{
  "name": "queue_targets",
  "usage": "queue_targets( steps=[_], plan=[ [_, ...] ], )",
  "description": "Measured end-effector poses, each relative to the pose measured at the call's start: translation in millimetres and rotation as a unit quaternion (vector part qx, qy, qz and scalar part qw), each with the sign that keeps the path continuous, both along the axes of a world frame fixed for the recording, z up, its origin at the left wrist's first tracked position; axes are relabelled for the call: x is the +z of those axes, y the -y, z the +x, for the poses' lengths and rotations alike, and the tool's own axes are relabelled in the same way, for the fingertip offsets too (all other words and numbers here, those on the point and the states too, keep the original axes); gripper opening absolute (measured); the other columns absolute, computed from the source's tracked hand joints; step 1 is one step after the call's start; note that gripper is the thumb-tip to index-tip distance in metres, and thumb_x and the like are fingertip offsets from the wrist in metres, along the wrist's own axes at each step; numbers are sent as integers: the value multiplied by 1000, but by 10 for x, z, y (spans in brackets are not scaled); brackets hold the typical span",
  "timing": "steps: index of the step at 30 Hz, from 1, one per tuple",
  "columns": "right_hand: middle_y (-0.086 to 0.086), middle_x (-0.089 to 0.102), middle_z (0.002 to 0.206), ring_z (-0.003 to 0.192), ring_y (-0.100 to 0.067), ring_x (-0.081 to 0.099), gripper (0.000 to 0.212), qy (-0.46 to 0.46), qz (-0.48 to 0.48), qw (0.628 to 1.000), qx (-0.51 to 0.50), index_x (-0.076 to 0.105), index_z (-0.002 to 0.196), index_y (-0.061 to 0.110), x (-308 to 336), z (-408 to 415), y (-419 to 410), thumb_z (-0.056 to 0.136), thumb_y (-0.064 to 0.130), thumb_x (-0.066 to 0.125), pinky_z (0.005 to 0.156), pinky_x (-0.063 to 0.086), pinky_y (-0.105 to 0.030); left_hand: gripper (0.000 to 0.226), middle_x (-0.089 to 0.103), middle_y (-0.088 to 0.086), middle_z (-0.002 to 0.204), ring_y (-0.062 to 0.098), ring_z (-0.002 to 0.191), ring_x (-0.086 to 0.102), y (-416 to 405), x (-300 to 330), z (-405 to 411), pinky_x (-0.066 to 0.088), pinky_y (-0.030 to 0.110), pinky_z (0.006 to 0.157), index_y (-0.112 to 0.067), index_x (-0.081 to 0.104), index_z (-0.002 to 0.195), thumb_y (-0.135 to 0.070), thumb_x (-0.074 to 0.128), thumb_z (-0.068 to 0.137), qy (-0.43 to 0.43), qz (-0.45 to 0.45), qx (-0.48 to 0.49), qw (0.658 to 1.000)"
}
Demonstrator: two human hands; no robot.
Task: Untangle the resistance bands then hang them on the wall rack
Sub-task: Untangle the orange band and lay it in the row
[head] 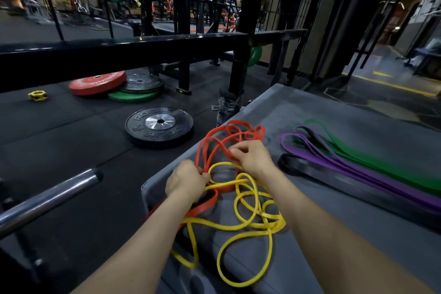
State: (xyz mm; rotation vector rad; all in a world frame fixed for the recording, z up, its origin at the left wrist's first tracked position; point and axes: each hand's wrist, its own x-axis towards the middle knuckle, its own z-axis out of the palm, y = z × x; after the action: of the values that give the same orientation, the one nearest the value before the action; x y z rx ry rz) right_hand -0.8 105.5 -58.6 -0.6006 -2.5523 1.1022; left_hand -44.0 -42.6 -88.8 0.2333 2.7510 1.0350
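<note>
Black weight plate [159,126] on floor, red plate [97,82], green plate [133,96], yellow collar [37,95], steel barbell [47,198]

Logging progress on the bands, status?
Left hand grips red band; right hand pinches it. Red and yellow band still tangled on grey bench. Purple, green, black bands laid out right, clear.

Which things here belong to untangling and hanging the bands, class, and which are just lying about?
Belongs to the job:
red band
yellow band
purple band
green band
black band
left hand
right hand

Just lying about:
black weight plate
red plate
yellow collar
barbell
</note>
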Motion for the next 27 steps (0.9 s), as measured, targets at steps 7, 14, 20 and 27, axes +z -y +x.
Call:
queue_targets(
  steps=[7, 14, 20, 27],
  plan=[
    [-2, 52, 118, 114, -17, 50, 44, -63, 75, 995, 16, 58, 117, 16, -81, 589, 83, 76, 18, 73, 96, 38, -21, 6, 62, 4, 75, 22, 69, 57, 135, 60, -8, 43, 27, 62, -17, 57, 83, -13, 54, 87, -25, 136, -62, 988],
    [-11, 37, 128, 126, -32, 33, 88, 126, 123, 982, -72, 37, 122, 8, -70, 797, 279, 61, 59, 75, 101, 35, -41, 26, 57, 8, 69, 17, 59, 54, 97, 300, 23, 49, 23, 55, -14, 47, 75, 6, 42, 92, 65, 342, -39, 936],
    [-14, 40, 129, 126, -34, 35, 69, 219, 151, 963, -36, 48, 120, 9, -130, 765, 245, 72, 54, 65, 101, 38, -41, 22, 55, 3, 49, 3, 34, 50, 182, 1047, -168, 47, 21, 44, -4, 56, 76, 7, 45, 91, 81, 427, -34, 900],
    [-8, 57, 115, 114, -30, 49, 37, 161, 141, 976, -27, 61, 99, 19, -124, 756, 149, 74, 47, 65, 89, 44, -35, 24, 55, 0, 60, 6, 54, 53, 218, 1608, -317, 50, 16, 54, -10, 58, 79, 6, 46, 92, 19, 434, -64, 898]
  ],
)
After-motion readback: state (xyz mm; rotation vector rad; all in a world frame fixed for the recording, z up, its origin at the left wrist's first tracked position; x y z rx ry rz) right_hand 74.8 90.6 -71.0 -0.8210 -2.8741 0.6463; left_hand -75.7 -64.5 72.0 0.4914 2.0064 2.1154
